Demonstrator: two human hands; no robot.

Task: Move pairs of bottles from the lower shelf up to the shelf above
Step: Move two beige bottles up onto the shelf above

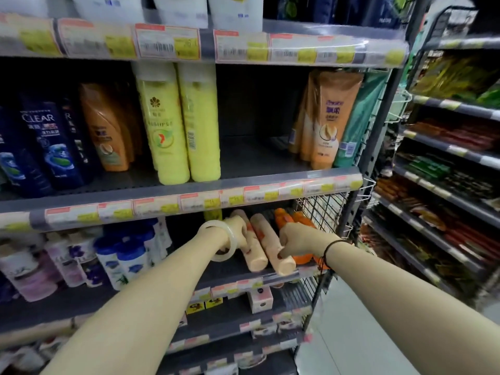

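Two pale peach bottles stand tilted on the lower shelf (251, 276). My left hand (238, 228), with a pale bangle on the wrist, is shut around the left peach bottle (255, 255). My right hand (293, 239), with a dark cord on the wrist, is shut around the right peach bottle (281, 259). Orange bottles (284, 216) stand behind my right hand. The shelf above (270, 182) has a bare gap (259, 155) between two tall yellow bottles (178, 125) and tan bottles (327, 120).
Dark blue bottles (51, 142) and an orange-brown bottle (108, 128) fill the upper shelf's left part. White and blue bottles (124, 258) stand left of my left arm. A wire side panel (324, 212) closes the shelf's right end. Another rack (446, 163) stands at right.
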